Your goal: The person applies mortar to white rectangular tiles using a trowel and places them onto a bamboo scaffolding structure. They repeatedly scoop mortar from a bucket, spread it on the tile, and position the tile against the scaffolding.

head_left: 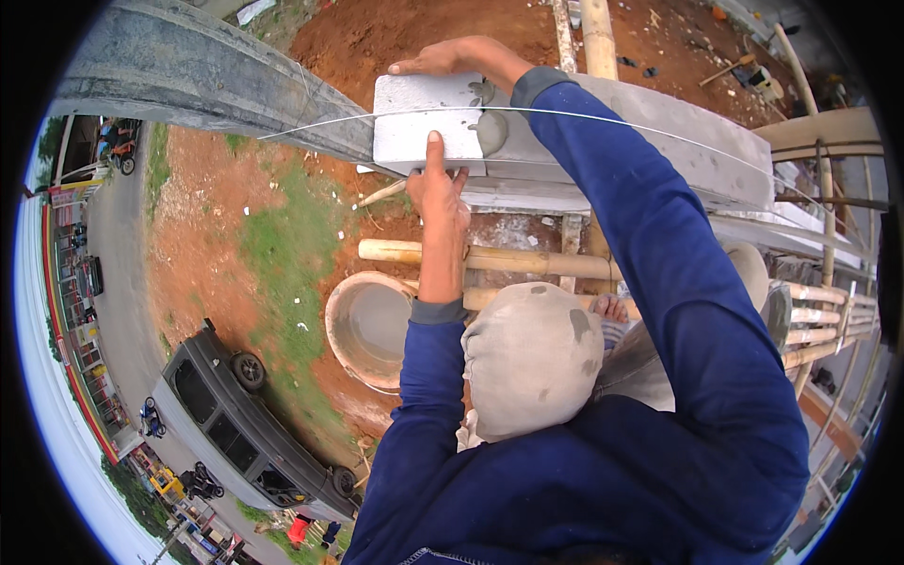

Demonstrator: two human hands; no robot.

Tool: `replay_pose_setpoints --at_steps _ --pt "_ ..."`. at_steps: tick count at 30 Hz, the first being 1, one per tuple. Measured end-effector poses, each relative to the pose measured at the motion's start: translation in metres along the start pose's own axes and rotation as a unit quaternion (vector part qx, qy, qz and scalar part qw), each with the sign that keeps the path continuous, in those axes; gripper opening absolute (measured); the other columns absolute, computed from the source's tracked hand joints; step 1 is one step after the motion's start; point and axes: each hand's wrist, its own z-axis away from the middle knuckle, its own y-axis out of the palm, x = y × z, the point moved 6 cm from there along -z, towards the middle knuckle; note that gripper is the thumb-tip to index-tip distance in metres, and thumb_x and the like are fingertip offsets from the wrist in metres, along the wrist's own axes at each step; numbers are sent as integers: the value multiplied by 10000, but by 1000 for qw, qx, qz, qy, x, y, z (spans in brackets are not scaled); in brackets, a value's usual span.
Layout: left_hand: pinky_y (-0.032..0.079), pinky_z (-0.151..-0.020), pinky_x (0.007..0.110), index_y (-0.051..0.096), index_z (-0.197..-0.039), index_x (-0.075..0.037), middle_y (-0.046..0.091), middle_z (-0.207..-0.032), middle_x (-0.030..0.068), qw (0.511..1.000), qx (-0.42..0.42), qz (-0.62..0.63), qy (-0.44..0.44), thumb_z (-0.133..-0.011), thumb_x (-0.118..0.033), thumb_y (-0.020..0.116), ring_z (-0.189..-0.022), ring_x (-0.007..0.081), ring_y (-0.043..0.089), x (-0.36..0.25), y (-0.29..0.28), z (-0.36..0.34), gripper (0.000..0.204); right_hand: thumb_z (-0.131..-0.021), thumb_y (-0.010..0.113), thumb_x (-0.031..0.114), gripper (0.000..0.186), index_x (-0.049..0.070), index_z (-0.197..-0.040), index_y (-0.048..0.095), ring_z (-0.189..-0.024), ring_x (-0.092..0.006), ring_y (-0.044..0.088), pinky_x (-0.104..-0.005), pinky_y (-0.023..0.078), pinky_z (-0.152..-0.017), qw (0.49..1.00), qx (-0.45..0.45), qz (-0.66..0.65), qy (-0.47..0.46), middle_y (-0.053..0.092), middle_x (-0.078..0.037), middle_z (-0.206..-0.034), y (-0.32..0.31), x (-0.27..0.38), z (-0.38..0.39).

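Note:
A white lightweight block (405,137) lies at the left end of a grey block wall (650,118), close against a concrete column (235,89). My left hand (439,198) grips its near side, thumb on top and fingers below the edge. My right hand (459,58) is wrapped over the far side, its fingers partly hidden. Wet grey mortar (492,132) bulges at the joint to the right of the block. A thin white string (603,117) runs taut across the block and over my right forearm.
Below the wall are bamboo scaffold poles (527,261) and a round tub (363,330) of grey liquid mix. A grey van (235,428) is parked at the lower left beside a road (127,273). More bamboo framing (819,320) stands at the right. Red soil and grass lie below.

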Motion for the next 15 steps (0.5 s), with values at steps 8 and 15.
replay_pose_setpoints --at_steps 8,15 --pt "255 -1274 500 239 -1580 129 325 -1609 249 967 10 227 -118 -1015 -439 517 -1512 387 351 89 -83 -27 848 -1029 359 742 799 143 -1489 621 -1401 -411 564 -596 466 -1111 998 -20 51 15 577 -183 -1536 -2 16 18" --pt "279 -1282 480 319 -1539 147 387 -1590 227 970 36 230 -62 -976 -224 525 -1502 368 385 106 -23 -13 705 -1015 320 799 924 38 -1373 702 -1345 -484 586 -629 478 -1094 999 -26 45 13 622 -278 -1432 -3 9 9"
